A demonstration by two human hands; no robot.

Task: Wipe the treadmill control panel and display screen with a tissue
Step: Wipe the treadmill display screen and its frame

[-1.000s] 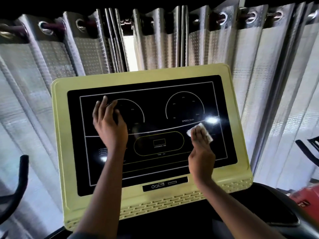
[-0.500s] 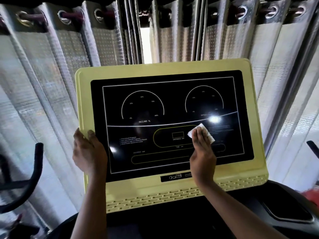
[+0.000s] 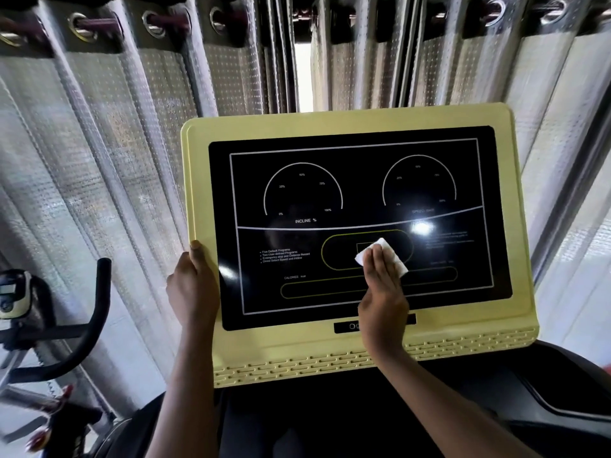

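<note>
Right hand [image 3: 383,289]: fingers straight and flat, pressing tissue [image 3: 397,263] against display screen [image 3: 363,193], lower centre, over yellow oval outline. White tissue corners show past fingertips. Left hand [image 3: 193,285]: grips left edge of yellow control panel [image 3: 330,348], thumb on front rim, fingers hidden behind. Screen dark; dials marked INCLINE % and SPEED; glare spot just right of tissue. Behind panel: silvery eyelet curtains [image 3: 99,143]. Far left: black handlebar [image 3: 96,309].

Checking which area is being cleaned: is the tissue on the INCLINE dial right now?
No, the right hand presses the tissue onto the oval outline in the lower middle of the screen, below the INCLINE dial.
</note>
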